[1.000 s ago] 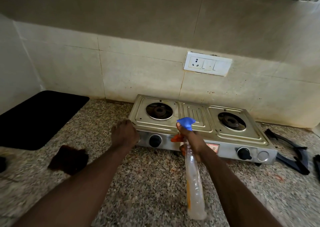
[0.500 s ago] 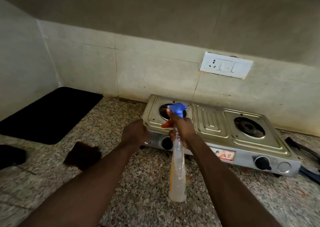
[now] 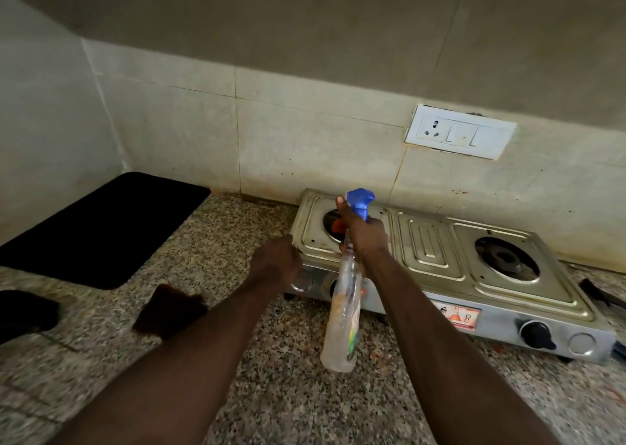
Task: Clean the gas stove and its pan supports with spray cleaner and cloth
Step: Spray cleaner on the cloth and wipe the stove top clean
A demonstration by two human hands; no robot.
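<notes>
Right hand [image 3: 364,238] has its fingers clamped round the neck of the spray bottle [image 3: 342,322], clear with a blue head, above the steel stove [image 3: 430,251] and mostly blocking its left burner. Left hand [image 3: 276,261] sits at the stove's front-left corner with its fingers tucked out of sight, so can't tell if it's gripping.

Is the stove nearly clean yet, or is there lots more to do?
Only just started. Done: the pan supports are off the stove, lying beside it. In hand: the right hand holds the spray bottle over the left burner; the left hand grips the stove's corner. Left: the cloth lies unused on the counter, so wiping stove and supports remains.
</notes>
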